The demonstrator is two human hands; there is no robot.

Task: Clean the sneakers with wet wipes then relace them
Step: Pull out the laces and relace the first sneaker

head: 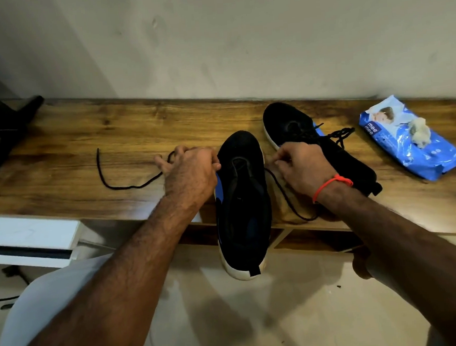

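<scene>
Wiping appears finished: a used wipe (420, 131) lies on the pack (410, 142), right of the near shoe (241, 199). That shoe overhangs the worktop (109, 133) edge, barely relaced; both grips, left hand (188, 173) and right hand (302, 167), pinch its lace (124, 185). The far shoe (314, 144), just right, looks laced.

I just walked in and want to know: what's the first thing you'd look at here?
Two hands at a black sneaker hanging over the wooden table's front edge: the left hand and the right hand each pinch the black lace. A second sneaker lies behind, with a blue wipes pack to its right.
</scene>
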